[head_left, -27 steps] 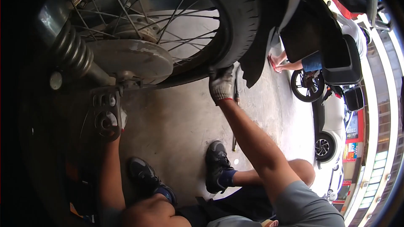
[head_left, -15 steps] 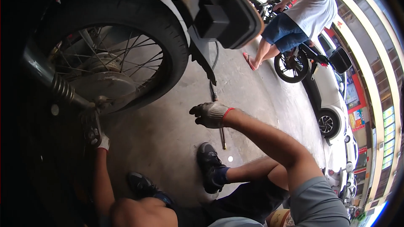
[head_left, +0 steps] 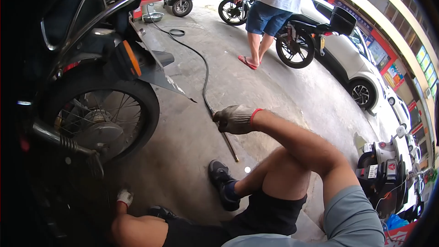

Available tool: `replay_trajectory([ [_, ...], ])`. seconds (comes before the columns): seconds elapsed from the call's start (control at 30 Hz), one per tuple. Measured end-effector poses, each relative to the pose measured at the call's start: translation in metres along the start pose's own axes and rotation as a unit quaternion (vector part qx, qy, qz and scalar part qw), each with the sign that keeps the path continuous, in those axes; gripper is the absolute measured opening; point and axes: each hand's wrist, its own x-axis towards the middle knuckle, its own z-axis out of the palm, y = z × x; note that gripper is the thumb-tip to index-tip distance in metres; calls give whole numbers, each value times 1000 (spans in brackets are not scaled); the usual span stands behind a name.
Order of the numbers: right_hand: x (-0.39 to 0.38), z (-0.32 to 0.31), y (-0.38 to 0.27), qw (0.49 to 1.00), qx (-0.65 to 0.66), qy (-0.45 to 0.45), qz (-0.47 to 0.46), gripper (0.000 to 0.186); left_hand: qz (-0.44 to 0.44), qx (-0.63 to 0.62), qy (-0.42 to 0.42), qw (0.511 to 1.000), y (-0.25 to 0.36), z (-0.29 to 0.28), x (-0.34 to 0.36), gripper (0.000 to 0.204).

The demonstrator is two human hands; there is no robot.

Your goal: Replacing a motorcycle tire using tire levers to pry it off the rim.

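My right hand point(head_left: 235, 120), in a soiled white knit glove with a red cuff, hangs over the floor in mid-view. Its fingers are curled in, and whether they hold anything small is hidden. Behind it in the view, a thin metal wand point(head_left: 230, 145) on a black hose point(head_left: 204, 66) lies on the concrete. My left hand point(head_left: 125, 196), also gloved, is low at the left, below the motorcycle's spoked wheel point(head_left: 145, 130); its fingers are lost in shadow. Near the wheel's axle, a metal bracket point(head_left: 95, 164) shows under the chrome shock absorber point(head_left: 59, 137).
The motorcycle's black fender point(head_left: 167, 82) and orange reflector point(head_left: 131, 59) jut over the wheel. Beyond, a person point(head_left: 274, 13) in blue shorts stands at another motorcycle point(head_left: 297, 41). A white car point(head_left: 366, 66) and a dark scooter point(head_left: 384, 174) stand to the right. A metal basin point(head_left: 153, 17) sits far back.
My left hand has come away from the bracket by the axle and moved lower. My right hand's fingers have curled in more. The view has shifted, showing more of the hose.
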Motion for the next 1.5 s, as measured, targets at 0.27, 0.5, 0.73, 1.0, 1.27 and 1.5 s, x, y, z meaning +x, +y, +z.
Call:
replay_trajectory([
  [0.27, -5, 4, -48, 988, -26, -29, -150, 48, 20, -82, -78, 993, 74, -163, -70, 42],
  [0.5, 6, 4, -65, 976, -57, -23, -208, 42, 47, -261, -87, 960, 159, -303, -132, 46],
  [0.73, -2, -9, -104, 946, -105, 27, -304, 28, 193, 76, 62, 976, 133, -341, -114, 52],
  [1.0, 13, 0, -88, 944, -95, 23, -316, 29, 155, 47, -48, 986, 246, -347, -78, 53],
  [1.27, 18, 4, -76, 965, -80, -6, -250, 34, 191, -29, -139, 971, 258, -312, -58, 52],
  [1.5, 19, 5, -79, 974, -63, -7, -218, 34, 193, -63, -122, 972, 251, -309, -57, 48],
])
